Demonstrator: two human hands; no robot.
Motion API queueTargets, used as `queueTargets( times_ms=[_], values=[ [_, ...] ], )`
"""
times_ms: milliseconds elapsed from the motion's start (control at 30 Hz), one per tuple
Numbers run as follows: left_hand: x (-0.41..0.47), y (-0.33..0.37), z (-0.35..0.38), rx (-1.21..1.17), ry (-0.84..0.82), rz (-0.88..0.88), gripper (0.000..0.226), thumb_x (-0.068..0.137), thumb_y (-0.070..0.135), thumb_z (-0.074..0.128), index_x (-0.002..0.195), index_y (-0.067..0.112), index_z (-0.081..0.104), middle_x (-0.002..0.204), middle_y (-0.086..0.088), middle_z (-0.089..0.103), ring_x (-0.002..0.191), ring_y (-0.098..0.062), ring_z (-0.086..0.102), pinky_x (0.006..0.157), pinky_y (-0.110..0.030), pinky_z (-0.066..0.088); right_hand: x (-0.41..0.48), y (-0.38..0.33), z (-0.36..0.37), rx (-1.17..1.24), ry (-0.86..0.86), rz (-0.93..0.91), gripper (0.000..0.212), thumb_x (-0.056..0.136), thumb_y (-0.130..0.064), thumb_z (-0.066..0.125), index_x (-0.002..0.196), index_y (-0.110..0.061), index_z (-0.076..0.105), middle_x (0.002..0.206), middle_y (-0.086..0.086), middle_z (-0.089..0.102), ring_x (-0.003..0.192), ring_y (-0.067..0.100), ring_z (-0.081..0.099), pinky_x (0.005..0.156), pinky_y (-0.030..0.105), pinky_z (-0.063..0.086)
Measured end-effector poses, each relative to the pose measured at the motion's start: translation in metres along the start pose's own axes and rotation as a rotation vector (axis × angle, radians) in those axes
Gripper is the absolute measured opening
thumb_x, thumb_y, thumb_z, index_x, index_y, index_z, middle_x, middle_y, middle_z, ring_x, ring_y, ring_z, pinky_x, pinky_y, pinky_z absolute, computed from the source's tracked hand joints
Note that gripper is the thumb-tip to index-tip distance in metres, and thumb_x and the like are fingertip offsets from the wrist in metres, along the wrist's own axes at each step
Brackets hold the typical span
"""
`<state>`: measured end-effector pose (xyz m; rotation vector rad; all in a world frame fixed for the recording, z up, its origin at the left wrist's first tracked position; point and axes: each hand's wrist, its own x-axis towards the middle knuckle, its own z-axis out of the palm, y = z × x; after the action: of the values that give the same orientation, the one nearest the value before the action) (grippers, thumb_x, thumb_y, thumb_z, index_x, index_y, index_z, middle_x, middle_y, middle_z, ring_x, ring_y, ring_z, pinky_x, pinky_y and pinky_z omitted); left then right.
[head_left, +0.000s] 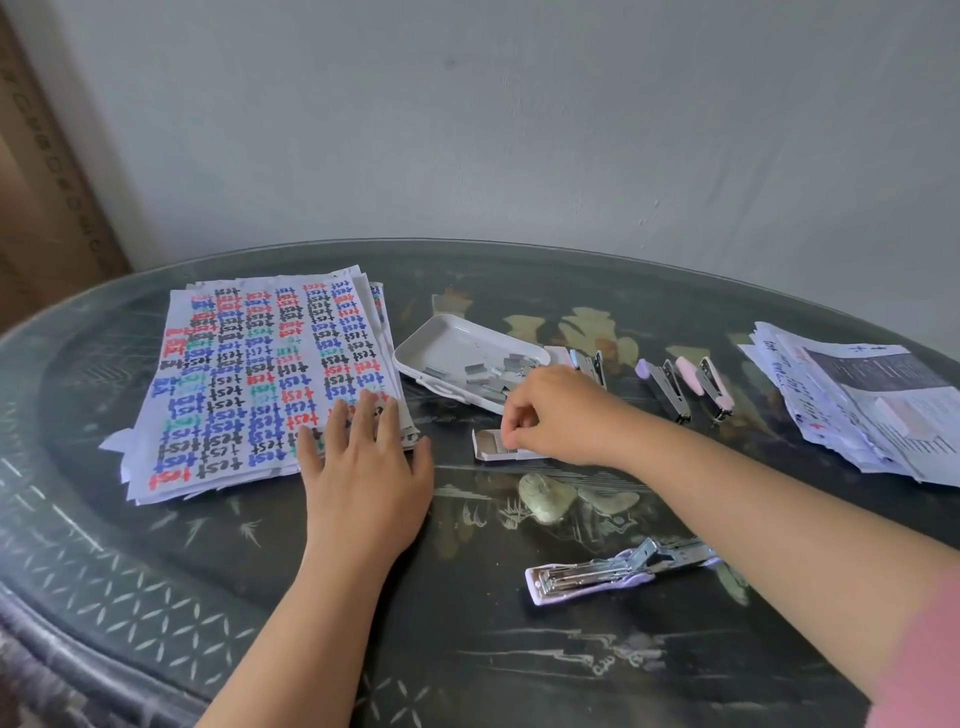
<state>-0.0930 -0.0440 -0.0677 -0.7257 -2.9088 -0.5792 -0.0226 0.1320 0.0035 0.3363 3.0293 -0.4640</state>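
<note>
Right, your left hand (363, 483) lies flat on the stack (249, 374), at its 5 o'clock corner. The fingers (370, 415) are straight and slightly spread, and the palm hangs off onto the table (156, 571). The top sheet is covered in rows of the word "test" in black, blue, red and green.

Over at 3 o'clock of that hand is your right hand (556, 415), knuckles up, fingers (515, 415) curled and bunched together. Thumb and fingertips pinch at the right end of the box (488, 447), the little white one lying flat and open on the table. So the box runs out from your fingertips toward 9 o'clock, touching them, and most of it shows clear of the hand. Whether a strip of staples sits between the fingertips, you can't tell, because the hand covers that end.

At 12 o'clock of the box sits the tray (447, 343), just beside your knuckles, with loose staples (488, 376) heaped in its near right part. At 2 o'clock of your right hand, three closed staplers (670, 389) lie side by side. At 5 o'clock the open stapler (597, 574) lies flat with its metal rail showing, its far end hidden by your forearm. Far out at 3 o'clock, a pile of papers (872, 410) rests by the table's edge.
</note>
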Motion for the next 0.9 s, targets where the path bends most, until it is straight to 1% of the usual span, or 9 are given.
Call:
queueTargets(
  times_ms=[100, 233, 300, 367, 467, 567, 700, 833, 900],
  values=[
    [-0.0006, 0.0002, -0.0004, 0.004, -0.004, -0.001, 0.059, 0.096, 0.051, 0.023, 0.150, 0.027, 0.019, 0.160, 0.006, 0.013, 0.148, -0.019, 0.002, 0.119, -0.049, -0.001, 0.0012, -0.0015, 0.0000, 0.015, -0.001, 0.005, 0.004, 0.082, -0.022, 0.070, 0.084, -0.022, 0.074, 0.066, -0.018, 0.054, 0.065, -0.002, 0.048, 0.060, 0.019, 0.035],
    [-0.0004, 0.0011, -0.0004, 0.008, 0.001, -0.003, 0.059, 0.096, 0.050, 0.024, 0.150, 0.026, 0.020, 0.160, 0.005, 0.014, 0.148, -0.019, 0.003, 0.119, -0.049, -0.001, 0.0038, -0.0048, 0.0006, 0.027, -0.029, 0.006, 0.012, 0.082, -0.022, 0.072, 0.094, -0.023, 0.072, 0.070, -0.020, 0.048, 0.065, -0.004, 0.044, 0.062, 0.021, 0.035],
    [0.0000, 0.0011, -0.0005, 0.014, 0.003, -0.001, 0.059, 0.096, 0.050, 0.024, 0.150, 0.026, 0.020, 0.160, 0.005, 0.014, 0.148, -0.020, 0.004, 0.118, -0.050, 0.000, 0.0050, -0.0055, 0.0003, 0.036, -0.043, 0.007, 0.016, 0.082, -0.023, 0.073, 0.098, -0.025, 0.072, 0.072, -0.020, 0.046, 0.066, -0.004, 0.042, 0.068, 0.023, 0.035],
    [-0.0001, 0.0011, -0.0009, 0.013, 0.002, 0.001, 0.059, 0.097, 0.050, 0.024, 0.150, 0.026, 0.020, 0.160, 0.005, 0.014, 0.148, -0.020, 0.004, 0.119, -0.050, 0.000, 0.0062, -0.0049, 0.0007, 0.043, -0.047, 0.009, 0.018, 0.082, -0.024, 0.074, 0.099, -0.026, 0.072, 0.073, -0.019, 0.046, 0.067, -0.004, 0.042, 0.070, 0.024, 0.036],
    [-0.0008, 0.0010, -0.0010, 0.014, 0.003, 0.001, 0.059, 0.097, 0.050, 0.024, 0.150, 0.026, 0.020, 0.160, 0.004, 0.014, 0.148, -0.020, 0.004, 0.119, -0.049, -0.001, 0.0068, -0.0037, 0.0022, 0.069, -0.025, 0.020, 0.016, 0.079, -0.023, 0.076, 0.095, -0.021, 0.072, 0.074, -0.015, 0.050, 0.070, 0.001, 0.050, 0.068, 0.025, 0.041],
    [-0.0005, 0.0006, 0.0000, 0.009, 0.010, 0.000, 0.058, 0.097, 0.049, 0.025, 0.150, 0.026, 0.021, 0.160, 0.005, 0.015, 0.148, -0.020, 0.004, 0.119, -0.050, 0.000, 0.0061, -0.0037, 0.0024, 0.086, -0.020, 0.041, 0.010, 0.079, -0.018, 0.076, 0.088, -0.014, 0.074, 0.078, -0.008, 0.065, 0.078, 0.013, 0.064, 0.072, 0.028, 0.052],
    [-0.0001, 0.0005, 0.0006, 0.010, 0.011, 0.001, 0.058, 0.096, 0.050, 0.025, 0.150, 0.026, 0.021, 0.160, 0.005, 0.015, 0.148, -0.019, 0.004, 0.118, -0.049, 0.000, 0.0065, -0.0059, 0.0017, 0.078, -0.048, 0.051, 0.008, 0.082, -0.013, 0.073, 0.089, -0.010, 0.076, 0.090, -0.001, 0.074, 0.082, 0.012, 0.066, 0.070, 0.021, 0.049],
    [0.0000, 0.0004, 0.0008, 0.014, 0.015, 0.001, 0.058, 0.097, 0.050, 0.025, 0.150, 0.026, 0.021, 0.160, 0.005, 0.015, 0.148, -0.020, 0.004, 0.119, -0.049, 0.000, 0.0091, -0.0092, -0.0020, 0.068, -0.122, 0.076, 0.015, 0.085, -0.014, 0.070, 0.099, -0.009, 0.074, 0.100, 0.001, 0.073, 0.093, 0.014, 0.066, 0.077, 0.022, 0.047],
    [-0.0001, 0.0002, 0.0011, 0.013, 0.016, 0.001, 0.058, 0.097, 0.050, 0.025, 0.150, 0.026, 0.021, 0.160, 0.005, 0.015, 0.148, -0.020, 0.005, 0.119, -0.049, 0.000, 0.0099, -0.0098, -0.0045, 0.079, -0.147, 0.083, 0.017, 0.085, -0.015, 0.070, 0.102, -0.010, 0.073, 0.102, 0.001, 0.072, 0.096, 0.015, 0.065, 0.077, 0.022, 0.048]
  ],
)
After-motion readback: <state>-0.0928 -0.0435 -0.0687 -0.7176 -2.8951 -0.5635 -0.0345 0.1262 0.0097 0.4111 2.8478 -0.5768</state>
